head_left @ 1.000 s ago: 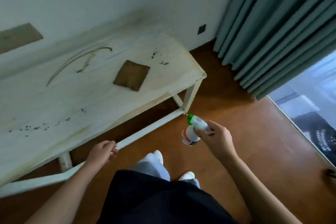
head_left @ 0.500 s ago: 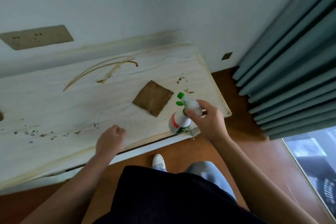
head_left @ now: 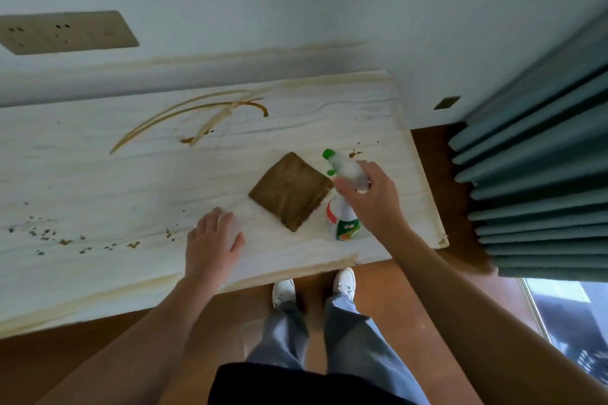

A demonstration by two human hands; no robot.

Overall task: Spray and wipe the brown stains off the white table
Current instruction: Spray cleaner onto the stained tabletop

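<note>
A white table (head_left: 98, 194) carries brown stains: long curved streaks (head_left: 194, 118) at the back, dark specks (head_left: 75, 240) at the front left and a few spots (head_left: 355, 153) near the right end. A folded brown cloth (head_left: 291, 191) lies flat on it. My right hand (head_left: 371, 197) grips a white spray bottle (head_left: 342, 220) with a green nozzle, held just right of the cloth over the tabletop. My left hand (head_left: 214, 240) hovers palm down over the table, left of the cloth, fingers apart and holding nothing.
A wall with a beige socket panel (head_left: 62, 31) runs behind the table. Teal curtains (head_left: 533, 174) hang to the right beside a window. Brown floor (head_left: 427, 289) lies below, where my white shoes (head_left: 312, 286) stand at the table's front edge.
The view rose from beside the table to above it. My right hand lifted the bottle from near the floor to over the tabletop; my left hand moved onto the table and opened.
</note>
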